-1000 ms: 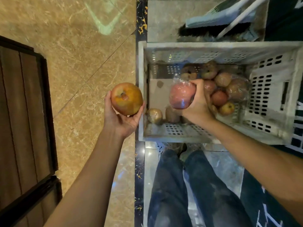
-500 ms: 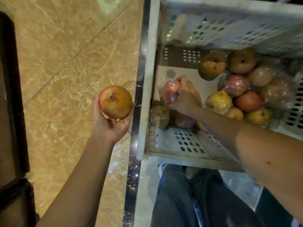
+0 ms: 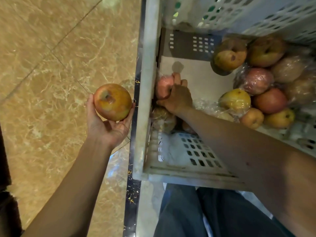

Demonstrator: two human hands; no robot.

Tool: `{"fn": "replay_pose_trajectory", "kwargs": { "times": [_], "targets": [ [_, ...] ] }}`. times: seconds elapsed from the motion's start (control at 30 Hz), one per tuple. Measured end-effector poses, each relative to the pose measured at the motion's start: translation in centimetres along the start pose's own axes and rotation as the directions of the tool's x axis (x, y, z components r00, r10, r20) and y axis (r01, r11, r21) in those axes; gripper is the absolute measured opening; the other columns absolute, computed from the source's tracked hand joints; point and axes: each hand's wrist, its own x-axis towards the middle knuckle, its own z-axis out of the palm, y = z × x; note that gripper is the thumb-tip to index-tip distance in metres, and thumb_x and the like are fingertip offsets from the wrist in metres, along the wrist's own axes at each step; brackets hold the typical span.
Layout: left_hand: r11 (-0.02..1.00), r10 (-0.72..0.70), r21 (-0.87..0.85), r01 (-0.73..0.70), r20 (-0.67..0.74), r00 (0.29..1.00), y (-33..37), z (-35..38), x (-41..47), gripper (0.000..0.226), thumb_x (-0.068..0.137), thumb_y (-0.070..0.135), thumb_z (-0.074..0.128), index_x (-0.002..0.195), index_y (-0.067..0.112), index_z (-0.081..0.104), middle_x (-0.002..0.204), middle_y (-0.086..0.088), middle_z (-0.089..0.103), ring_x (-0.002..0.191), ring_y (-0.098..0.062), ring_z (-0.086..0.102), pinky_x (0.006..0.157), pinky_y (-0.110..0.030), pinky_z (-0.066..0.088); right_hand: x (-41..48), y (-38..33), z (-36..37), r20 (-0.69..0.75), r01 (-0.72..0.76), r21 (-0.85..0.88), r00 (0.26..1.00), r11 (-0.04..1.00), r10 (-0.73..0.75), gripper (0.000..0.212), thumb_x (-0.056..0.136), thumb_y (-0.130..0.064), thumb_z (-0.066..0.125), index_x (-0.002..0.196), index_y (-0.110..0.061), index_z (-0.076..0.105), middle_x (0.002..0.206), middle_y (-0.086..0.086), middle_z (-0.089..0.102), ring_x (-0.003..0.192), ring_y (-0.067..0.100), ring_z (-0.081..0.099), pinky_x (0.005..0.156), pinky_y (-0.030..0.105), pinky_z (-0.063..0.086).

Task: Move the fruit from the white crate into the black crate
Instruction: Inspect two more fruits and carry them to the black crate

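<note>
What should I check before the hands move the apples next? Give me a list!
1. Left hand holds the round orange-red apple firmly: ok.
2. Right hand grips the plastic-wrapped pink apple: ok.
3. Wrapped apple lifted out of the white slotted plastic crate: not ok, it is inside, close by the side wall.
4. Way to the black crate: cannot tell, it is out of view.

L forearm (image 3: 77, 182) & R forearm (image 3: 248, 151) bare; legs in dark blue jeans (image 3: 222, 216), creased.
</note>
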Motion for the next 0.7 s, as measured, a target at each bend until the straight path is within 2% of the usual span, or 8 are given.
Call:
{"fn": "replay_pose_trajectory", "kwargs": {
  "times": [0.1, 0.17, 0.23, 0.33, 0.43, 0.53, 0.6, 0.7],
  "targets": [
    [1.0, -0.001, -0.008, 0.001, 0.008, 1.0, -0.2, 0.5, -0.8, 0.076, 0.07, 0.069, 0.061, 0.104, 0.001, 0.06, 0.084, -0.019, 0.072, 0.08, -0.027, 0.072, 0.092, -0.035, 0.053, -0.6, 0.1, -1.5, 0.143, -0.024, 0.024, 0.99, 0.999, 0.02, 0.119, 0.061, -0.043, 0.082, 0.148, -0.028, 0.002, 0.14, 0.011, 0.029, 0.128, 0.034, 0.036, 0.103, 0.046, 0.039],
    [1.0, -0.001, -0.017, 0.001, 0.016, 1.0, -0.3, 1.0, -1.6, 0.077, 0.071, 0.068, 0.061, 0.107, 0.0, 0.06, 0.087, -0.02, 0.071, 0.085, -0.027, 0.071, 0.092, -0.034, 0.054, -1.4, 0.1, -3.1, 0.121, -0.004, 0.049, 0.993, 0.999, -0.002, 0.113, 0.067, -0.05, 0.076, 0.149, -0.028, 0.001, 0.148, 0.009, 0.022, 0.134, 0.032, 0.028, 0.108, 0.046, 0.033],
    [1.0, 0.006, -0.012, -0.006, 0.011, 1.0, -0.5, 1.6, -2.4, 0.077, 0.072, 0.068, 0.06, 0.108, 0.0, 0.06, 0.088, -0.02, 0.071, 0.087, -0.027, 0.07, 0.09, -0.036, 0.055, -1.9, 0.3, -5.5, -0.05, 0.021, 0.069, 0.999, 0.997, -0.017, 0.096, 0.075, -0.05, 0.067, 0.148, -0.024, 0.011, 0.15, 0.007, 0.024, 0.136, 0.028, 0.025, 0.109, 0.043, 0.03],
    [1.0, 0.007, 0.006, -0.007, 0.007, 1.0, -0.7, 2.9, -3.2, 0.075, 0.073, 0.068, 0.059, 0.108, 0.001, 0.06, 0.086, -0.019, 0.07, 0.086, -0.027, 0.07, 0.075, -0.038, 0.06, -1.4, 1.5, -9.8, -0.341, -0.023, -0.057, 0.94, 0.998, 0.003, 0.083, 0.075, -0.042, 0.068, 0.142, -0.014, 0.028, 0.143, 0.012, 0.034, 0.133, 0.029, 0.029, 0.106, 0.04, 0.031],
    [1.0, -0.007, 0.015, 0.007, 0.041, 0.999, -0.6, 3.9, -3.1, 0.074, 0.073, 0.068, 0.058, 0.106, 0.002, 0.061, 0.082, -0.018, 0.071, 0.078, -0.028, 0.071, 0.057, -0.037, 0.06, 0.4, 3.2, -13.8, -0.466, -0.151, -0.213, 0.884, 0.965, 0.036, 0.077, 0.076, -0.037, 0.068, 0.139, -0.009, 0.033, 0.14, 0.018, 0.037, 0.131, 0.033, 0.031, 0.105, 0.038, 0.02],
    [0.999, 0.019, 0.026, -0.02, 0.037, 0.999, -0.4, 4.6, -2.1, 0.069, 0.073, 0.068, 0.057, 0.099, 0.005, 0.062, 0.069, -0.015, 0.071, 0.059, -0.026, 0.071, 0.057, -0.035, 0.06, 2.5, 4.8, -15.9, -0.375, -0.24, -0.327, 0.921, 0.914, 0.107, 0.078, 0.08, -0.04, 0.064, 0.144, -0.019, 0.024, 0.146, 0.018, 0.03, 0.137, 0.036, 0.022, 0.109, 0.042, 0.009],
    [0.998, 0.048, 0.029, -0.048, 0.019, 0.999, -0.3, 4.9, -1.4, 0.068, 0.074, 0.068, 0.058, 0.098, 0.004, 0.061, 0.065, -0.016, 0.07, 0.056, -0.027, 0.07, 0.059, -0.036, 0.06, 4.0, 5.6, -16.3, -0.257, -0.19, -0.445, 0.963, 0.875, 0.079, 0.079, 0.078, -0.046, 0.064, 0.142, -0.021, 0.026, 0.147, 0.017, 0.031, 0.137, 0.038, 0.024, 0.111, 0.049, 0.017],
    [0.995, 0.097, 0.015, -0.097, 0.003, 0.995, -0.2, 5.0, -0.7, 0.064, 0.076, 0.066, 0.057, 0.09, 0.004, 0.06, 0.058, -0.015, 0.068, 0.049, -0.026, 0.068, 0.045, -0.035, 0.056, 5.5, 5.9, -15.9, -0.18, -0.142, -0.469, 0.982, 0.871, 0.063, 0.081, 0.071, -0.048, 0.068, 0.137, -0.019, 0.03, 0.137, 0.018, 0.041, 0.127, 0.04, 0.038, 0.102, 0.049, 0.033]
  ]
}}
